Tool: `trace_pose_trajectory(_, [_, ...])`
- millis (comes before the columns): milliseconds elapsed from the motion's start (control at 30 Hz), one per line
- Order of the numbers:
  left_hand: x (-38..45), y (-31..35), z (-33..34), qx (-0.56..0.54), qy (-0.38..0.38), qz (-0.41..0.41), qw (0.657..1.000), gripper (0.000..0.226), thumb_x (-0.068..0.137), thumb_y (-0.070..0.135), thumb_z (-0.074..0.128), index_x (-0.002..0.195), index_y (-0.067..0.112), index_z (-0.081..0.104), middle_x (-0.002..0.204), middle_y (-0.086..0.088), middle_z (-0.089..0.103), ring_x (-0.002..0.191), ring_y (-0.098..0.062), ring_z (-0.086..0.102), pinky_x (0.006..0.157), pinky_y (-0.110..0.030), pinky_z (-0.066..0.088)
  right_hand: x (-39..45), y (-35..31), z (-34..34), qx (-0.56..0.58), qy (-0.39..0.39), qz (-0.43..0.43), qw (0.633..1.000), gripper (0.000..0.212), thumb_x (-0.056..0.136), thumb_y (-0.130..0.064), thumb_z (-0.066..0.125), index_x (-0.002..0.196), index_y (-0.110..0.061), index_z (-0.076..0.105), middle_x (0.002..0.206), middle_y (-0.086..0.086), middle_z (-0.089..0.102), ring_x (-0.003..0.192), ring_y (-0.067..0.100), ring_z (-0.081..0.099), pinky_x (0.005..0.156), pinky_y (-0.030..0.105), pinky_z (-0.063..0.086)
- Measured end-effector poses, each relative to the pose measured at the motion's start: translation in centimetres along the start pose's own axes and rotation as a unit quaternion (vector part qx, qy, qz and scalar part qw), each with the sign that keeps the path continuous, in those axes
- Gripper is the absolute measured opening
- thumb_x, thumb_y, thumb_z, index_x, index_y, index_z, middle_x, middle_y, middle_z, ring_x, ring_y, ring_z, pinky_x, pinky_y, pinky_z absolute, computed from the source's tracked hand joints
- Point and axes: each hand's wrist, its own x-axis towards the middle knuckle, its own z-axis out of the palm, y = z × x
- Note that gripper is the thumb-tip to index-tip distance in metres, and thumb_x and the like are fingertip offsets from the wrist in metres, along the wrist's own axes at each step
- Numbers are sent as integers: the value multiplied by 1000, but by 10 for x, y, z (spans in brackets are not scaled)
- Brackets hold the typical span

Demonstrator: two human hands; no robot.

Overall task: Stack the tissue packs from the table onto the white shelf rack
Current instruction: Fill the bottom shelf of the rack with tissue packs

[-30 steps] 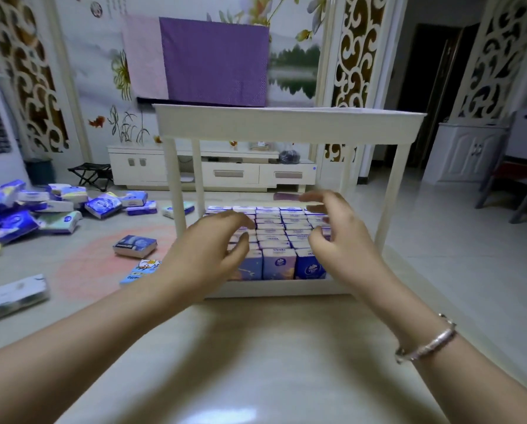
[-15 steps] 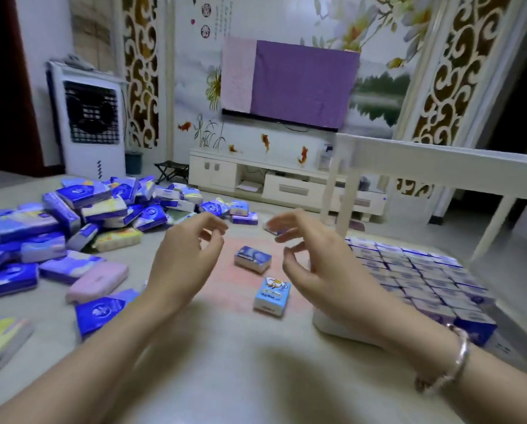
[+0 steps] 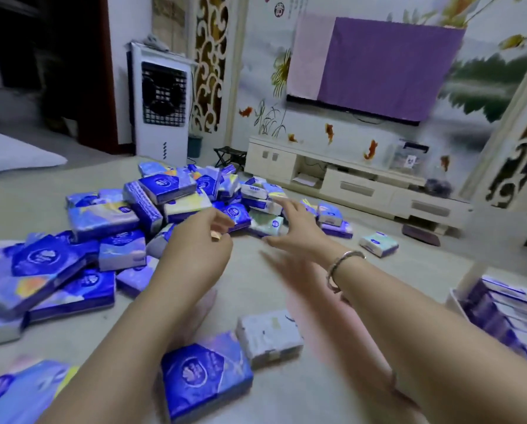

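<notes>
A big heap of blue and purple tissue packs [image 3: 152, 203] covers the left and middle of the beige table [image 3: 256, 270]. My left hand [image 3: 199, 243] hovers at the heap's right edge, fingers loosely curled, holding nothing. My right hand [image 3: 299, 228] reaches out with spread fingers just short of a pale green pack [image 3: 266, 224]. Only the corner of the white shelf rack [image 3: 458, 301] shows at the lower right, with rows of packs [image 3: 507, 313] standing in it. Close to me lie a dark blue pack [image 3: 205, 374] and a pale pack [image 3: 268, 336].
One pale pack [image 3: 378, 243] lies alone to the right of the heap. Beyond the table stand a white air cooler [image 3: 161, 102], a low white TV cabinet [image 3: 347, 175] and a purple-covered screen [image 3: 375, 62]. A small folding stool [image 3: 225, 154] sits on the floor.
The view has swung left, away from the rack and onto the heap. Both hands left the packs in the rack and moved out to the heap, empty.
</notes>
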Motion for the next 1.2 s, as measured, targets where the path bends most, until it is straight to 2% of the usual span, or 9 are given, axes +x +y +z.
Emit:
trace_pose_trajectory(167, [10,-12,-4,4,6,-10,1000,24,88,5,51,102,19,66,99,7,67,89,-8,61,61,-2,38,35,-2,24,-16,-24,11,1000,84,73,-20,72,143,-18,26,141,10,31,124,28,43,101,40,43])
trace_pose_trajectory(300, [10,-15,-6,4,1,-8,1000,24,88,7,51,102,21,65,99,10,66,82,2,58,58,-4,37,37,-3,25,6,10,0,1000,62,72,-19,72,125,-16,40,125,11,46,99,24,53,81,33,47])
trace_pose_trajectory(400, [10,-15,-3,-1,2,-18,1000,22,88,9,54,102,22,64,102,11,66,84,-2,60,64,-10,41,22,-7,14,65,34,12,997,44,73,-21,70,110,-17,47,105,1,60,84,16,56,67,27,44])
trace_pose_trajectory(500, [6,-13,5,17,-17,-12,1000,28,86,13,59,112,22,60,115,5,62,97,-14,61,80,-28,48,-2,-13,-1,163,27,28,986,45,64,-28,72,104,-21,52,99,-9,66,83,12,63,76,32,55])
trace_pose_trajectory(700, [-14,-5,14,143,-97,124,977,94,75,33,73,148,40,15,155,7,19,139,-20,24,113,-36,27,-54,-45,-37,259,-72,-9,963,42,73,-14,81,104,-14,52,101,10,66,64,10,57,68,31,53])
trace_pose_trajectory(833, [-20,3,14,186,-32,187,964,68,80,29,66,140,34,33,138,6,45,130,-21,37,105,-35,34,-74,-63,-50,275,-182,-31,944,42,77,-17,78,111,-13,53,105,16,66,78,15,61,78,32,52])
trace_pose_trajectory(967, [-18,-2,4,114,-23,111,987,37,84,27,64,115,24,43,109,-1,62,105,-28,55,87,-42,47,-67,-60,-53,425,-223,37,876,36,86,-42,61,112,-16,57,108,10,68,99,27,67,87,39,52])
trace_pose_trajectory(1100, [-13,-1,-4,95,15,36,995,39,90,37,59,106,14,31,103,-11,61,97,-33,58,75,-37,45,-32,-49,-27,224,-61,71,970,27,94,-28,48,120,-21,50,121,2,61,109,23,60,90,38,49])
trace_pose_trajectory(1200, [-9,1,-6,67,42,7,997,39,92,34,56,104,13,25,97,-5,55,88,-28,53,68,-31,35,-2,-44,-5,79,-17,17,997,49,90,-7,44,137,-18,40,138,6,48,117,22,51,81,26,41])
